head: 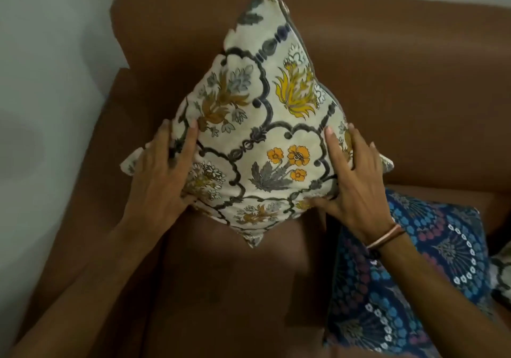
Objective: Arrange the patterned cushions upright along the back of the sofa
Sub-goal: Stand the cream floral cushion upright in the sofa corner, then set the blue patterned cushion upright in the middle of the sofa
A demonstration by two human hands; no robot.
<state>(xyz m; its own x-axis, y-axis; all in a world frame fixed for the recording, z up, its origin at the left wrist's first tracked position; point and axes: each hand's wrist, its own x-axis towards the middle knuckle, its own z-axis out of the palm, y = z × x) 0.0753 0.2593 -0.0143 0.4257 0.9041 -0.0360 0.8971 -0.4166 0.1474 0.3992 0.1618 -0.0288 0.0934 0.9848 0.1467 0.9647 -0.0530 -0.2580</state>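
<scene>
The cream floral cushion [257, 136] is standing on one corner like a diamond, its low point resting on the sofa seat [235, 288] and its far face leaning against the sofa back [387, 81], towards the left end near the armrest [91, 191]. The left hand [163, 175] is pressing on the cushion's left corner, and the right hand [351, 183] is doing the same on the right corner; each grip is spread wide, fingers flat on the front face and thumbs tucking under the lower edges, holding the cushion between them rather than pinching it

To do this step well, I judge the hands should be keeping even pressure from both sides so the cushion is not twisting, and pushing it back until its rear face is lying fully against the sofa back. If a square stance is wanted, it seems wise to be turning it so a whole edge is sitting on the seat; balanced on a point, the soft filling is likely to be slumping or tipping sideways once released. Letting go slowly, one hand after the other, would be showing whether it stands alone

Just to the right, the blue patterned cushion [409, 274] is lying flatter on the seat, partly under the right forearm, not yet upright. A corner of another cream cushion [502, 272] is showing at the right edge. A pale wall [49, 53] is rising to the left of the sofa
</scene>
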